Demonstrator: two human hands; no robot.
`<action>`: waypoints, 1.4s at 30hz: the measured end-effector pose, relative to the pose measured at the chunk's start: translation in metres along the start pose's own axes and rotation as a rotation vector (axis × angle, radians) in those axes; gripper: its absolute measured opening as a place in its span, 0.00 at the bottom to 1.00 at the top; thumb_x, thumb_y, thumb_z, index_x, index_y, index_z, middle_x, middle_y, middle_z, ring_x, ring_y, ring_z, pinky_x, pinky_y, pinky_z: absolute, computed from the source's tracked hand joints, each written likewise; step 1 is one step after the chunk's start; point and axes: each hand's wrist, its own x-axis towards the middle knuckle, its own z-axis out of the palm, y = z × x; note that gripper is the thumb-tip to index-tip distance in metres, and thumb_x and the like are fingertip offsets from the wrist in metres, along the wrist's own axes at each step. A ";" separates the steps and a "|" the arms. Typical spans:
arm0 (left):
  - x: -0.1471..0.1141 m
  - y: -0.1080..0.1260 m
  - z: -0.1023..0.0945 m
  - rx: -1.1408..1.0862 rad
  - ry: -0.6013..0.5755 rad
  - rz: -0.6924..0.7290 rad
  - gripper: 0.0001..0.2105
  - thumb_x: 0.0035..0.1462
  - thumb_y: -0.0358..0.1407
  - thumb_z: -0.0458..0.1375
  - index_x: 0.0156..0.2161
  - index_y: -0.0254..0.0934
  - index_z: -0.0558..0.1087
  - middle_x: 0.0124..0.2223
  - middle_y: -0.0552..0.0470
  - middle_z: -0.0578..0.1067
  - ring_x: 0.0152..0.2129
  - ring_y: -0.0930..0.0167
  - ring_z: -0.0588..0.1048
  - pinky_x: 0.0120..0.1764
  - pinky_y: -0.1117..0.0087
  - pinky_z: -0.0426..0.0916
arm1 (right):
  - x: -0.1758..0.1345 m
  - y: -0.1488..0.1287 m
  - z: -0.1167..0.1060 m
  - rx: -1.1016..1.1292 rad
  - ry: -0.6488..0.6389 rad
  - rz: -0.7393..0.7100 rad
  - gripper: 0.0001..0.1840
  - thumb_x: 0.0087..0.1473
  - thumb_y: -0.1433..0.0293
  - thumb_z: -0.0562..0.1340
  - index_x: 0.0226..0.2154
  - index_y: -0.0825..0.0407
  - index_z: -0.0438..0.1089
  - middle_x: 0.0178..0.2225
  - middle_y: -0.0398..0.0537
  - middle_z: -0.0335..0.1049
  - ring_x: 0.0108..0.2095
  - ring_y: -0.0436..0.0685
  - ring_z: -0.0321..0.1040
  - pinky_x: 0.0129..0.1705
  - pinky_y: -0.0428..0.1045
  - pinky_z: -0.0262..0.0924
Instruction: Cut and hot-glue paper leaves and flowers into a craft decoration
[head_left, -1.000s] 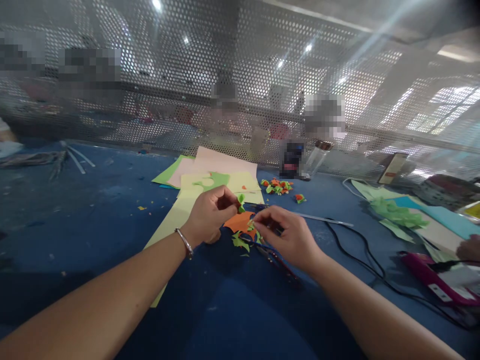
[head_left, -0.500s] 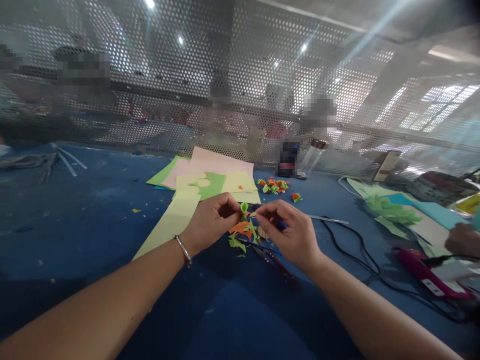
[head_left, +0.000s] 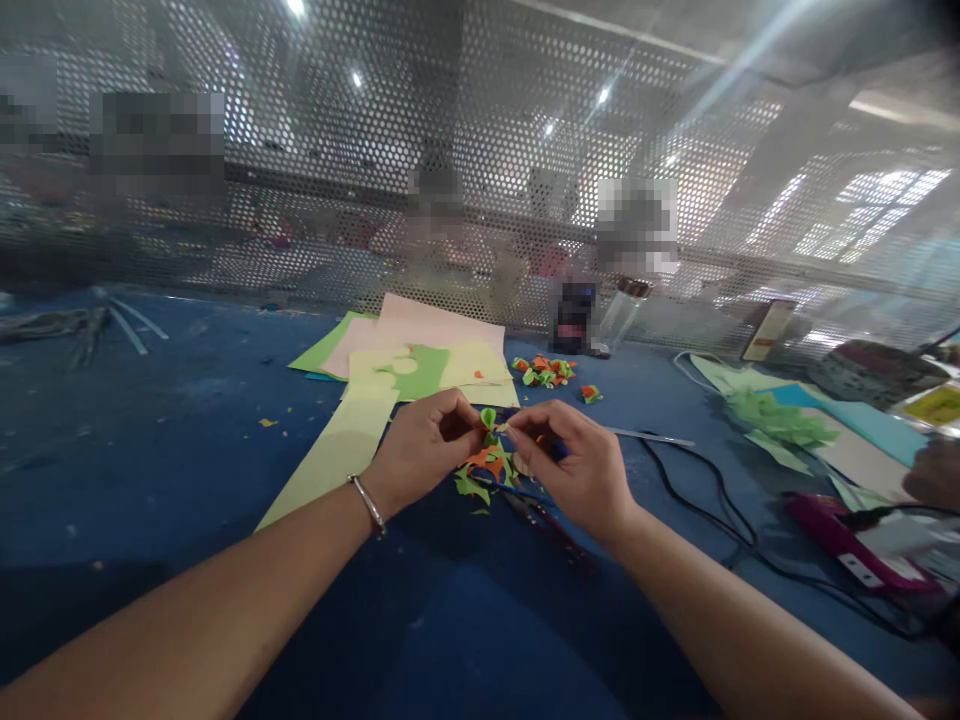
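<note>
My left hand (head_left: 431, 435) is closed in a pinch on a small green and orange paper flower (head_left: 488, 418). Facing it, my right hand (head_left: 574, 465) pinches a tiny pale yellow paper piece (head_left: 503, 428), which meets or nearly meets the flower; I cannot tell which. Beneath the fingertips lie orange paper scraps (head_left: 491, 461) and green paper scraps (head_left: 472, 486). A tool with dark red handles (head_left: 559, 535), partly hidden by my right hand, rests on the blue table.
Green, pink and yellow paper sheets (head_left: 442, 322) lie behind my left hand. Several finished paper flowers (head_left: 544, 371) are heaped beyond my right hand, near a clear bottle (head_left: 624, 312). At right are a black cable (head_left: 720, 490), a magenta power strip (head_left: 832, 540) and another person's hand (head_left: 930, 475).
My right hand has moved slightly left, bringing the pale yellow piece closer to the flower. My left hand keeps its pinch. The whole view has shifted a little.
</note>
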 end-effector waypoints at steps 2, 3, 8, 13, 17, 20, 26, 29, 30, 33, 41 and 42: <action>0.000 0.000 0.001 0.000 -0.003 -0.006 0.04 0.52 0.32 0.63 0.30 0.37 0.71 0.26 0.57 0.74 0.23 0.75 0.72 0.27 0.75 0.67 | 0.000 0.000 0.000 0.005 -0.001 -0.006 0.03 0.60 0.69 0.63 0.35 0.50 0.73 0.31 0.44 0.75 0.30 0.51 0.72 0.35 0.47 0.65; 0.000 0.000 0.001 0.000 -0.001 -0.005 0.04 0.52 0.32 0.63 0.30 0.37 0.71 0.26 0.57 0.74 0.23 0.75 0.72 0.27 0.76 0.67 | 0.000 0.000 0.001 0.004 -0.001 -0.008 0.03 0.60 0.69 0.63 0.35 0.50 0.73 0.31 0.44 0.75 0.30 0.51 0.72 0.35 0.47 0.65; 0.000 -0.001 0.003 -0.026 0.000 0.004 0.05 0.52 0.32 0.63 0.30 0.36 0.71 0.26 0.58 0.73 0.23 0.76 0.71 0.28 0.76 0.67 | 0.000 0.001 0.002 0.002 0.005 -0.017 0.03 0.60 0.69 0.63 0.35 0.50 0.73 0.31 0.44 0.75 0.29 0.51 0.71 0.34 0.47 0.65; 0.000 0.000 0.003 -0.014 0.004 -0.009 0.04 0.51 0.32 0.63 0.30 0.36 0.71 0.27 0.57 0.74 0.24 0.75 0.72 0.28 0.75 0.68 | 0.000 0.001 0.001 -0.004 0.011 -0.025 0.03 0.60 0.70 0.63 0.35 0.50 0.73 0.30 0.43 0.74 0.29 0.50 0.71 0.34 0.46 0.64; 0.000 0.000 0.004 0.005 0.002 -0.032 0.03 0.51 0.32 0.63 0.31 0.36 0.72 0.27 0.56 0.75 0.24 0.75 0.72 0.29 0.74 0.68 | 0.000 0.001 0.001 -0.006 -0.002 -0.021 0.02 0.59 0.70 0.64 0.35 0.50 0.73 0.30 0.43 0.74 0.29 0.50 0.71 0.34 0.46 0.65; -0.001 0.001 0.003 0.040 0.000 -0.041 0.03 0.51 0.32 0.62 0.30 0.36 0.72 0.27 0.56 0.75 0.24 0.75 0.71 0.29 0.74 0.67 | 0.000 0.001 0.002 -0.009 -0.010 -0.022 0.02 0.58 0.71 0.64 0.36 0.50 0.73 0.30 0.42 0.74 0.29 0.50 0.71 0.34 0.46 0.65; -0.002 0.004 0.002 0.056 -0.003 -0.071 0.04 0.51 0.33 0.62 0.30 0.36 0.72 0.27 0.55 0.75 0.23 0.74 0.72 0.28 0.73 0.67 | 0.002 0.002 0.003 -0.023 -0.032 -0.037 0.03 0.58 0.71 0.64 0.37 0.50 0.73 0.32 0.43 0.74 0.30 0.50 0.70 0.35 0.47 0.65; -0.002 0.003 0.002 0.053 -0.008 -0.071 0.04 0.51 0.34 0.62 0.29 0.37 0.72 0.26 0.56 0.75 0.23 0.74 0.72 0.28 0.73 0.66 | 0.003 0.002 0.003 -0.032 -0.045 -0.051 0.04 0.58 0.72 0.63 0.37 0.50 0.73 0.33 0.43 0.74 0.30 0.50 0.69 0.34 0.47 0.64; -0.002 0.003 0.002 0.060 -0.010 -0.070 0.04 0.51 0.34 0.62 0.29 0.37 0.72 0.26 0.56 0.75 0.23 0.73 0.72 0.27 0.73 0.66 | 0.002 0.002 0.003 -0.029 -0.049 -0.056 0.04 0.58 0.72 0.63 0.37 0.50 0.73 0.34 0.44 0.74 0.30 0.50 0.69 0.34 0.47 0.64; -0.001 0.002 0.003 0.083 -0.012 -0.068 0.04 0.51 0.35 0.62 0.30 0.37 0.72 0.26 0.56 0.76 0.23 0.73 0.72 0.28 0.73 0.66 | 0.002 0.004 0.002 -0.017 -0.053 -0.069 0.04 0.58 0.73 0.63 0.37 0.50 0.73 0.35 0.44 0.74 0.31 0.50 0.70 0.36 0.47 0.64; -0.001 0.002 0.003 0.112 -0.029 -0.055 0.03 0.51 0.33 0.62 0.31 0.37 0.73 0.27 0.56 0.76 0.24 0.74 0.72 0.28 0.73 0.66 | 0.002 0.003 0.002 -0.012 -0.054 -0.089 0.03 0.59 0.72 0.62 0.36 0.50 0.72 0.32 0.43 0.74 0.31 0.51 0.70 0.36 0.47 0.64; -0.002 0.003 0.003 0.112 -0.032 -0.058 0.03 0.51 0.33 0.62 0.31 0.37 0.73 0.28 0.56 0.76 0.24 0.73 0.72 0.29 0.73 0.66 | 0.002 0.003 0.002 -0.013 -0.054 -0.091 0.03 0.59 0.72 0.62 0.36 0.50 0.72 0.32 0.43 0.74 0.31 0.51 0.70 0.36 0.47 0.64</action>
